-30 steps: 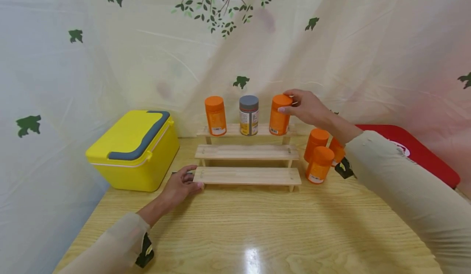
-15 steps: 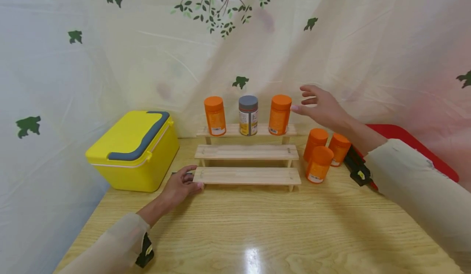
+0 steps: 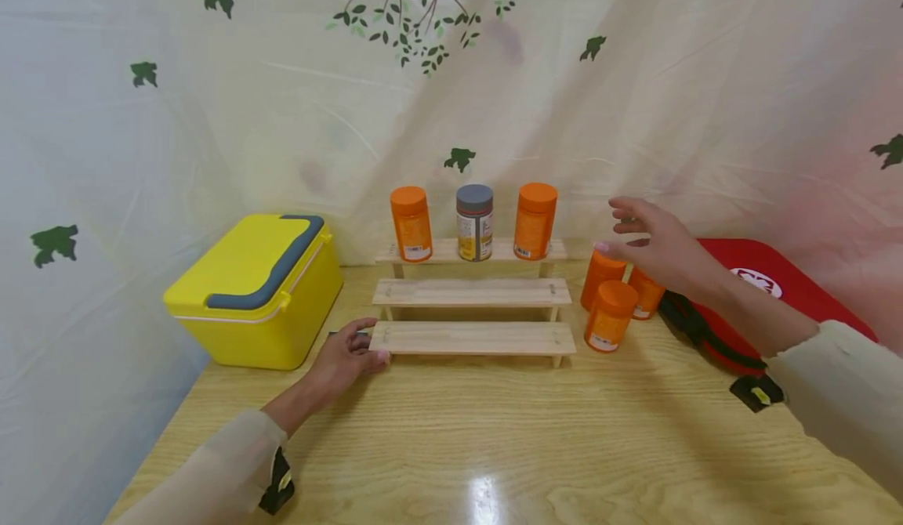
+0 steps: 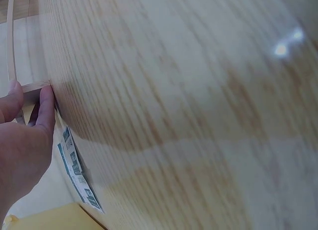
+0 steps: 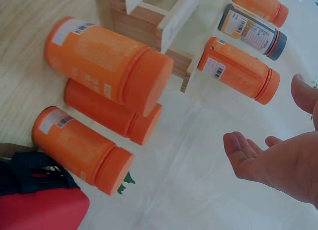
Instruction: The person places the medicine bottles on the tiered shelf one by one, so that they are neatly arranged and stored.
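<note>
A three-step wooden rack point(image 3: 473, 338) stands on the table. Its top step carries an orange jar point(image 3: 411, 225) at the left, a grey-lidded jar point(image 3: 475, 224) in the middle and another orange jar point(image 3: 535, 222) at the right. My left hand point(image 3: 347, 353) grips the left end of the lowest step; in the left wrist view its thumb and fingers point(image 4: 46, 108) pinch the rack's end. My right hand point(image 3: 663, 243) hovers with parted fingers, holding nothing, above a group of three orange jars point(image 3: 610, 317) right of the rack. It partly hides the rear ones in the head view.
A yellow cooler box point(image 3: 261, 290) with a blue handle stands left of the rack. At the right lies a red case point(image 3: 797, 282) with a white emblem and a dark strap. A printed cloth point(image 3: 317, 78) hangs behind the table point(image 3: 437, 439).
My right hand has let go of the right-hand orange jar on the top step and moved right and down, over the three jars. The left hand has stayed at the rack.
</note>
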